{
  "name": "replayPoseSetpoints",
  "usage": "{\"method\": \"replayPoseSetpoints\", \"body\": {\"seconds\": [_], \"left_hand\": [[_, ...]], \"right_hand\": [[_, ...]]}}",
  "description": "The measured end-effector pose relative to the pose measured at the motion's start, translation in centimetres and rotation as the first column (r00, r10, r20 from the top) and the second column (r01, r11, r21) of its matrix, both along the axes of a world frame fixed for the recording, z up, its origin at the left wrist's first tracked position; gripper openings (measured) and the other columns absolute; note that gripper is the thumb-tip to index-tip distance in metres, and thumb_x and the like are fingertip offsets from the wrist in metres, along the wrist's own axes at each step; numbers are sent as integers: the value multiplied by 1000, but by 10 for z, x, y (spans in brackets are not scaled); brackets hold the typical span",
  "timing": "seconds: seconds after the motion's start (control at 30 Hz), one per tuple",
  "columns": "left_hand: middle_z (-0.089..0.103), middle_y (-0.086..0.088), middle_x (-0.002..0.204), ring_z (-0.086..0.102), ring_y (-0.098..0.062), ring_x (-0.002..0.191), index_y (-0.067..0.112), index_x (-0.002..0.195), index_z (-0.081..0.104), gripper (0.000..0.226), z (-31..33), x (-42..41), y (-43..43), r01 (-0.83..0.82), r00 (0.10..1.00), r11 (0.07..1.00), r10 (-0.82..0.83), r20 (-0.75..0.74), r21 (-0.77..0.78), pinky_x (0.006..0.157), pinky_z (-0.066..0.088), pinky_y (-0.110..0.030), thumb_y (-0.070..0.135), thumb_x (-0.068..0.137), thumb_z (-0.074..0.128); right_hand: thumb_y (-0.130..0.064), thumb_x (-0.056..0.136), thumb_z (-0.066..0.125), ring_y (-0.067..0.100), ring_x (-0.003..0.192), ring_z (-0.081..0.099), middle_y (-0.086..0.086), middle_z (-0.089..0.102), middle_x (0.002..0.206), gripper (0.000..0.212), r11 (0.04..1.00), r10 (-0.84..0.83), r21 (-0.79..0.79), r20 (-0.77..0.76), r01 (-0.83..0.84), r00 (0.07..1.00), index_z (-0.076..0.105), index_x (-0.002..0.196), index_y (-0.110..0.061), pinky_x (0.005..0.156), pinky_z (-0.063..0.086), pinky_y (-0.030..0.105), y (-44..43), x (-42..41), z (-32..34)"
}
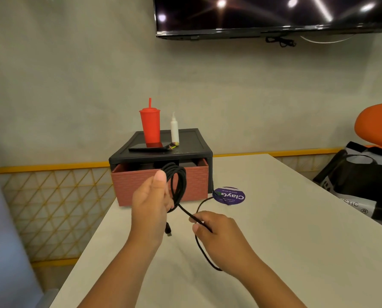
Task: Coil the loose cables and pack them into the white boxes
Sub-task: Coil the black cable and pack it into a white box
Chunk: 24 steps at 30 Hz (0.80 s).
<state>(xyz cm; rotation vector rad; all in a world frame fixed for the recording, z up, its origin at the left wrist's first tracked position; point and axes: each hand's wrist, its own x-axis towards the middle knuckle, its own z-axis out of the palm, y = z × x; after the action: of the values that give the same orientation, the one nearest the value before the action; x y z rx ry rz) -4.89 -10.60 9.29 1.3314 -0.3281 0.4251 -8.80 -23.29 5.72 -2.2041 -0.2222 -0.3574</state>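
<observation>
The step in hand is the coiling. The person's left hand [150, 203] is up over the bench [274, 218] and holds a bunch of loops of the black cable [178, 181]. The loops hang round this hand, and the thumb sticks up beside them. The fingers are on the far side, so it is hard to see how they curl, but they seem to wrap round the loops. One plug end [168, 231] dangles under this hand, just above the bench.

The right hand [219, 232] is lower and nearer the person. It pinches the loose part of the cable between thumb and fingers. From that pinch the cable runs up to the coil. More of it sags in a bend under the right wrist, and another stretch goes off toward a purple round disc [229, 195] lying on the bench by a reddish drawer [141, 181].

The coil looks partly made, with a good bit left to wind. The next move likely calls for the right hand to bring its piece up and over the left hand for one more loop. The left hand must hold tight so the loops do not slip. No white boxes show here, so one has to be found before packing.
</observation>
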Motion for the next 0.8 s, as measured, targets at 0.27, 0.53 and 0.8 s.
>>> {"method": "replayPoseSetpoints", "body": {"seconds": [0.27,0.53,0.8], "left_hand": [[52,2,74,48,-1,70,11,88,52,40,-23,9,-6,-176,971,822,55,232,541,60,37,-12,48,93,37],[50,2,66,45,-3,58,6,80,47,28,-16,8,-4,-46,993,804,-29,116,593,58,38,-16,28,97,42],[28,10,41,20,-5,39,9,66,41,53,-7,-11,-4,421,907,830,-393,-151,367,45,19,-18,57,88,46]], "right_hand": [[-27,92,50,9,59,47,-6,54,65,15,942,143,-311,26,-127,989,63,88,-21,56,37,24,-7,-13,40],[-24,88,59,2,57,50,-16,52,54,15,920,225,-347,83,-183,971,66,76,-28,53,34,13,-13,-18,53],[-20,78,72,-1,57,55,-21,60,56,22,997,73,-8,238,-73,969,62,63,-32,55,40,12,-35,0,60]]}}
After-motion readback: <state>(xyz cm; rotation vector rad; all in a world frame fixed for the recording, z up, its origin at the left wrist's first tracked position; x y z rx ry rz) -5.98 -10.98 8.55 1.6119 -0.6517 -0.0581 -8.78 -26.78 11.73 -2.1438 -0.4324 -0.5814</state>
